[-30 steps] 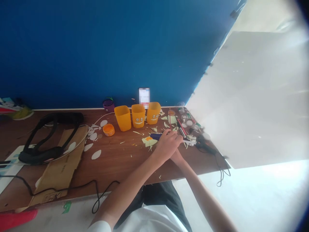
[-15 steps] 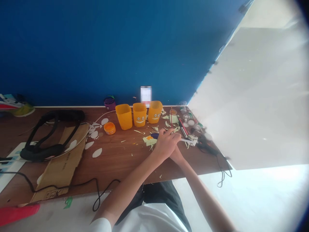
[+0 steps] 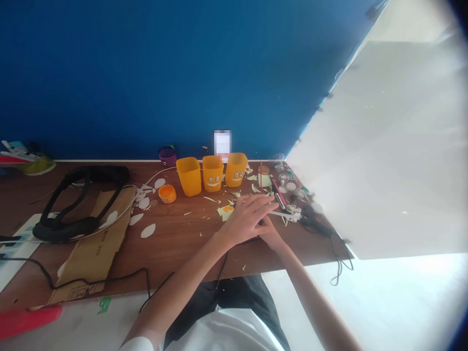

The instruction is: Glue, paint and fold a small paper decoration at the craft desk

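My left hand (image 3: 248,219) lies across the top of my right hand, its fingers stretched out and slightly apart. Beneath it, my right hand (image 3: 271,233) is closed round what looks like a glue gun, mostly covered by both hands. A whitish glue stick (image 3: 284,214) juts out to the right of the fingers. Left of the hands lies a pale green paper piece (image 3: 224,212) with an orange patch. Behind them stand three orange cups: a plain cup (image 3: 189,178) and two with stuck-on eyes and smiles, a middle cup (image 3: 212,174) and a right cup (image 3: 236,170).
An open orange tub (image 3: 167,194) sits left of the cups, near white paper ovals (image 3: 148,231). Pens (image 3: 279,192), scraps and a black corded tool (image 3: 316,220) crowd the right side. A black headset-like frame (image 3: 66,229) and cardboard (image 3: 91,253) lie left. A blurred phone (image 3: 223,142) leans against the wall.
My left hand's fingers have straightened and shifted slightly left and down. The dark blue tip beside it is now mostly covered, and a black cord hangs by the table's front edge.
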### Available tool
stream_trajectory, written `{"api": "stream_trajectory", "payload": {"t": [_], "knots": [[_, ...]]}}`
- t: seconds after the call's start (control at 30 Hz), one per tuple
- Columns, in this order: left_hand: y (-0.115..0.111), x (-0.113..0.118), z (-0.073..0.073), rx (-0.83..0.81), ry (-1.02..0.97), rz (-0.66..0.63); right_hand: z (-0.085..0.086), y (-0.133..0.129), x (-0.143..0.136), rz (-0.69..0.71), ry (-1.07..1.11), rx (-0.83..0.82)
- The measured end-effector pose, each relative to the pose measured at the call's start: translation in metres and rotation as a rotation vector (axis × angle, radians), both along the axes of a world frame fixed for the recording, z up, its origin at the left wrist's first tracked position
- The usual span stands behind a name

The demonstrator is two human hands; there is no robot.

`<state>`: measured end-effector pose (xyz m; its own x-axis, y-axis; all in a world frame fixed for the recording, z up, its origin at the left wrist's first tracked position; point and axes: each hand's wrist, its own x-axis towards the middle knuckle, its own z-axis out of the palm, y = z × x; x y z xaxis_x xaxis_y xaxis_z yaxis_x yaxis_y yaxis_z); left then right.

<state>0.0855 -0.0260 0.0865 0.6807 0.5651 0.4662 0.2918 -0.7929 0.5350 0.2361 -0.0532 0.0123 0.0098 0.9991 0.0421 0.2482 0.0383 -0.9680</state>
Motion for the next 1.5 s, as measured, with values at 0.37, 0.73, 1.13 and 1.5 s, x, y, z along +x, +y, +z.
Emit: {"api": "stream_trajectory", "payload": {"t": [0.37,0.73,1.13,1.5], "knots": [[0.05,-0.083,-0.04,-0.406,-0.472,0.533,0.005,0.003,-0.003,0.014,-0.138,-0.183],[0.053,-0.095,-0.079,-0.341,-0.14,0.548,0.001,0.014,-0.006,-0.08,-0.253,-0.222],[0.057,-0.097,-0.086,-0.31,0.079,0.531,0.003,0.014,-0.01,-0.085,-0.391,-0.278],[0.053,-0.093,-0.078,-0.307,0.241,0.51,0.001,0.015,-0.013,-0.106,-0.419,-0.271]]}}
